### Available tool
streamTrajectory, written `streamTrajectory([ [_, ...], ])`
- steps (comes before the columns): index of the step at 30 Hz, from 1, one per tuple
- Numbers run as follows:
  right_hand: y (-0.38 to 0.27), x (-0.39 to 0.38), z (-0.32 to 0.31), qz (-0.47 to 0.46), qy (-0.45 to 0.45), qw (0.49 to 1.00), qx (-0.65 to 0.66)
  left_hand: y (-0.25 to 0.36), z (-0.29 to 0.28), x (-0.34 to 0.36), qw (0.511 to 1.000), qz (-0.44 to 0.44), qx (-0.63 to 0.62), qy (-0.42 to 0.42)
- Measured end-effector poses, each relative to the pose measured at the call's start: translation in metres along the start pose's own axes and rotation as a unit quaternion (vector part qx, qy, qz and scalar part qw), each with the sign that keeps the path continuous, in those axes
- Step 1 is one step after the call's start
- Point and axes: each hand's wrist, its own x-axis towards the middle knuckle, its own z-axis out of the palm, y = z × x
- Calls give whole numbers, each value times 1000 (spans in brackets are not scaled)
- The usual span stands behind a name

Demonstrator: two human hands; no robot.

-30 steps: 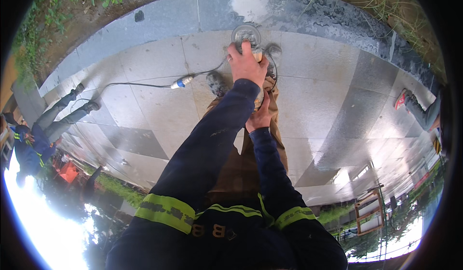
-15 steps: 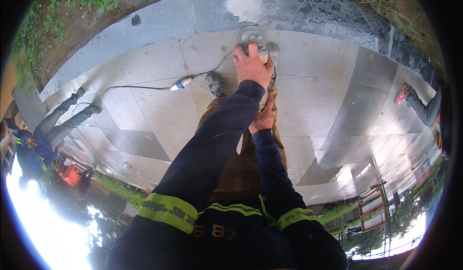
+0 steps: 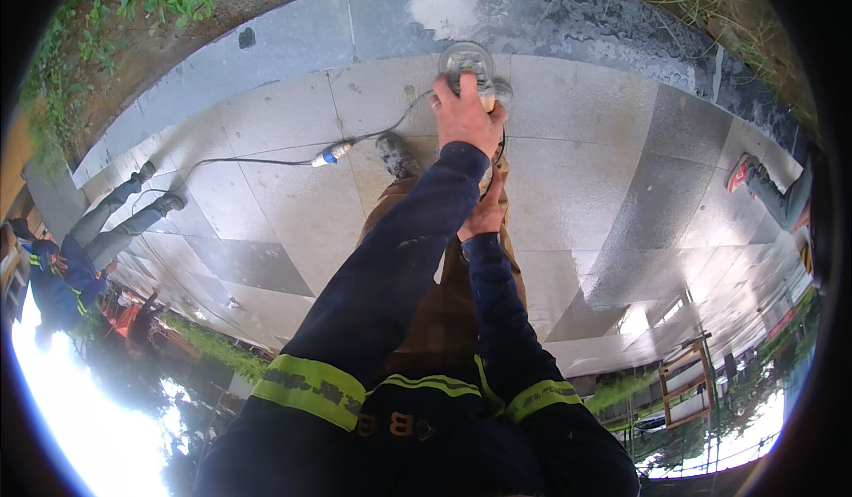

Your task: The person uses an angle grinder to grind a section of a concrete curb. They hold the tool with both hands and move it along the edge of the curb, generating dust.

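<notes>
An angle grinder [image 3: 467, 56] with a round disc at its front sits over the pavement, beside the edge of a grey stone kerb. My left hand [image 3: 468, 126] is closed over the grinder's head, fingers just behind the disc. Closer to my body, my right hand [image 3: 484, 216] wraps the rear of the tool's body, which is mostly hidden by my hands and left sleeve. A dark cord runs left to a blue and white plug connector [image 3: 331, 153] lying on the paving.
The kerb [image 3: 306, 40] curves across the far side, wet in places, with soil and plants beyond. My dusty shoe [image 3: 398, 154] stands left of the grinder. One person [image 3: 71, 257] is at far left; another person's red shoe [image 3: 738, 171] is at right. A wooden frame [image 3: 686, 382] stands lower right.
The grinder and both hands have shifted very slightly away from me, toward the kerb. Both hands keep their grip.
</notes>
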Motion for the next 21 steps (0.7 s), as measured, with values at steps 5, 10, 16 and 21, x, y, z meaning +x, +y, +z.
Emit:
streamTrajectory([
  [5, -4, -1, -7, 12, -30, 999, -20, 2, 0, -2, 1000, -18, -8, -2],
  [10, -7, 4, -12, 47, -29, 998, -19, 11, 3, 0, 999, 4, -20, -35],
  [16, -6, -1, -2, -15, -26, 999, -12, 0, -6, 1, 1000, -31, 4, 7],
  [21, -4, 2, -5, -1, 2, 1000, 17, 5, 3, 1, 1000, -9, -2, -8],
])
